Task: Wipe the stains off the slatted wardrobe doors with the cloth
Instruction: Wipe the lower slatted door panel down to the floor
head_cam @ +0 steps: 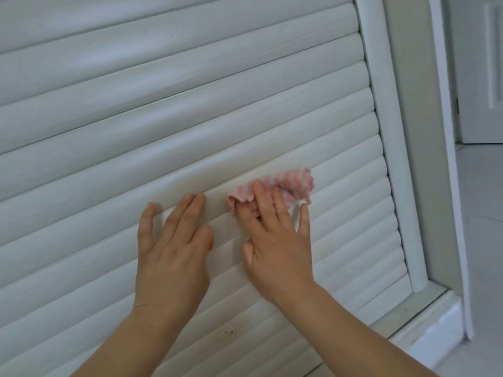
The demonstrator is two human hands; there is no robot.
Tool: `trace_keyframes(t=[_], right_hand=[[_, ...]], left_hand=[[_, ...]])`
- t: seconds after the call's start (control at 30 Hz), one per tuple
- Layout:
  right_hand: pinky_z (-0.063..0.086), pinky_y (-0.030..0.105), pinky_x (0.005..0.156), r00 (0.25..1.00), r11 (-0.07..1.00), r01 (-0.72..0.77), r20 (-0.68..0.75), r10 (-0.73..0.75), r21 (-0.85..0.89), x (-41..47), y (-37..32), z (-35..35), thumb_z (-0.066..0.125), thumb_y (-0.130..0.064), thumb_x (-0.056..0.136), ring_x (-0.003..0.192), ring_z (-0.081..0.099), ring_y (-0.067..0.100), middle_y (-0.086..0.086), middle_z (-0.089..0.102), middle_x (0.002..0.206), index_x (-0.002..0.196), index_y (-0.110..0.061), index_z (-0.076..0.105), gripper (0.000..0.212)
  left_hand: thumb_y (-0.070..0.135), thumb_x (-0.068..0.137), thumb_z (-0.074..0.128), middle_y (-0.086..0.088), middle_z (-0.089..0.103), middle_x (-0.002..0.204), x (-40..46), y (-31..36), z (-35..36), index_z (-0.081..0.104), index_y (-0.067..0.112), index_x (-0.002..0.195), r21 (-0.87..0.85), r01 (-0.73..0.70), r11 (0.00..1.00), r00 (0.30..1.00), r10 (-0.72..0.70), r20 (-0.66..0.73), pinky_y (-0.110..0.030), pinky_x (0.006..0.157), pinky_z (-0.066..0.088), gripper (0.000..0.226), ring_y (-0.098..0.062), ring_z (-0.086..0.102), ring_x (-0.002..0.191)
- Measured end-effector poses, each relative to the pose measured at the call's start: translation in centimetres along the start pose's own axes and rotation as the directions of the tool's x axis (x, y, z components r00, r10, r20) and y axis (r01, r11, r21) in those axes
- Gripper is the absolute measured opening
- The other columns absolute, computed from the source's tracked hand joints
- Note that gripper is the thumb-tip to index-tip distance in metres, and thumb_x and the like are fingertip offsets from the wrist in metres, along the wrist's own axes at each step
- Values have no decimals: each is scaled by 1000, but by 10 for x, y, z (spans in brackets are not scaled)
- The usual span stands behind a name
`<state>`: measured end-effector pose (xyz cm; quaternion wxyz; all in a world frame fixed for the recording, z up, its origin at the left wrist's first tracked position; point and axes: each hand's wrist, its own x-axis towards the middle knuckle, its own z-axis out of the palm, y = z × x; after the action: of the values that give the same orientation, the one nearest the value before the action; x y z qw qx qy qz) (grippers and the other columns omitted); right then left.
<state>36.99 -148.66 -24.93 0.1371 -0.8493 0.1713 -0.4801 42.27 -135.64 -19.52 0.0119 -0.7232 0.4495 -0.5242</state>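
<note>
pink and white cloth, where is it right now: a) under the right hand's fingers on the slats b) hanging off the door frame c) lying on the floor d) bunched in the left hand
a: the pink and white cloth sits crumpled under the fingers of the right hand, pressed to the slats, while the left hand lies flat on the slats beside it, holding nothing.

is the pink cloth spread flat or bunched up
Bunched up: the pink-and-white striped cloth sits crumpled in folds under the right hand's fingers.
</note>
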Motion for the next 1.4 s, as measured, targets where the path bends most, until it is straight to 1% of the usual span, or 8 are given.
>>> trace_keyframes(t=[0.23,0.4,0.6,0.8,1.03,1.2,1.33,1.4], right_hand=[[19,64,102,982,965,190,20,-189,-181,-5,14,-3,37,-29,73,129,45,22,-2,47,143,135,-31,38,63],[21,62,105,994,975,-79,58,93,-209,8,51,-21,31,-27,74,129,47,24,1,47,142,134,-28,42,61],[5,48,115,904,904,-427,27,427,28,22,61,-32,42,-21,89,144,11,13,-7,0,159,147,-37,24,62],[34,59,99,984,984,-172,-41,171,-35,0,8,-3,36,-27,70,127,47,32,9,46,143,128,-25,57,62],[23,64,105,985,979,170,-4,-172,-116,-6,23,1,38,-30,78,131,44,20,-5,48,142,129,-31,53,53],[24,65,103,1000,995,2,11,-1,-105,14,69,-20,32,-28,73,131,46,24,1,47,144,133,-27,54,64],[0,50,114,976,977,-214,54,213,16,27,103,-30,28,-29,81,146,4,11,-10,5,159,147,-41,21,68],[4,45,116,941,937,-338,65,333,87,35,122,-36,41,-19,85,146,2,15,-10,-5,159,148,-44,15,72]], left_hand=[[-1,74,31,-15,57,130,-1,1,1,56,13,69,-14,20,1000,1000,-20,-11,-50,110,12,28,-24,46,125],[0,69,29,-15,56,130,-1,1,0,52,14,65,-24,32,999,999,-31,23,-46,111,7,27,-22,39,124],[1,68,32,-15,58,126,3,5,-1,53,15,65,-31,56,998,998,-55,35,-44,111,6,26,-23,39,120],[1,61,40,-15,58,121,10,14,-1,54,15,66,-53,117,992,992,-114,57,-41,111,5,21,-25,41,114],[5,70,29,-13,57,129,18,33,8,61,13,82,-60,15,998,998,-12,62,-48,112,7,35,-26,44,126],[-1,62,44,-18,53,133,24,42,16,53,15,69,-83,11,996,997,-4,79,-47,112,5,19,-25,32,129],[-1,65,42,-18,52,134,23,42,18,53,13,67,-66,6,998,997,0,81,-46,112,5,18,-26,32,129],[0,68,38,-18,52,133,23,40,18,54,12,67,-60,0,998,997,4,72,-47,112,5,20,-26,33,128]])
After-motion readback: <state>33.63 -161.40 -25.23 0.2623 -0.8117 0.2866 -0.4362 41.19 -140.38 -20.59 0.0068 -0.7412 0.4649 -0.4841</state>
